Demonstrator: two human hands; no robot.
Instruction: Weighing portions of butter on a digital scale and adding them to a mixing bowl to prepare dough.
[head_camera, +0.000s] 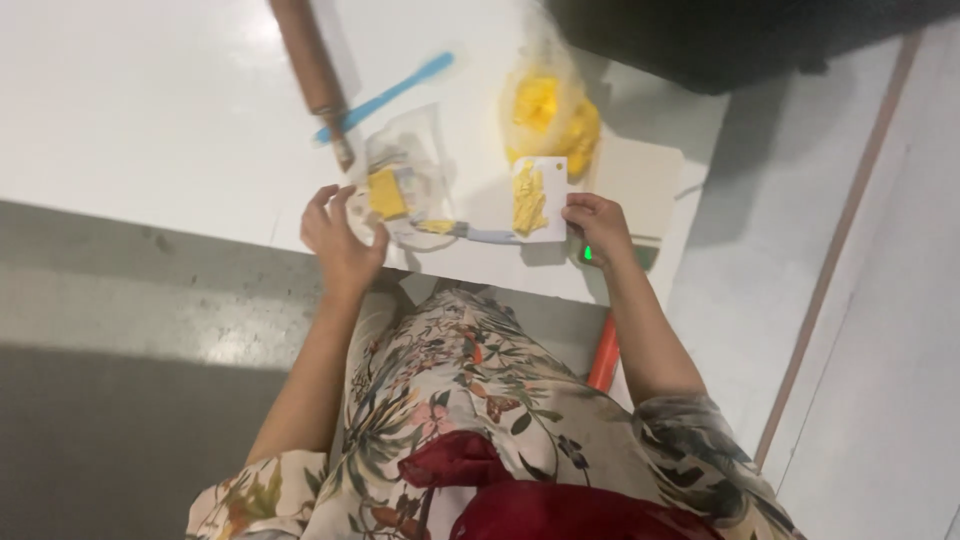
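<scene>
Meanwhile right hand (597, 228) pinches white card (541, 199); left hand (341, 240) open.

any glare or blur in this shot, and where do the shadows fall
Head view: bright glare washes out the white table at upper left; the rolling pin and blue spatula look soft and smeared; the small white card by the right hand casts a short shadow toward the table's near edge.

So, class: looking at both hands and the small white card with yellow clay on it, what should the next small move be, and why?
Probably bring the left hand to the blue-handled tool lying beside the white card. The right hand already steadies the card's edge, the yellow clay sits on it, and the left hand hovers open, holding nothing.
</scene>
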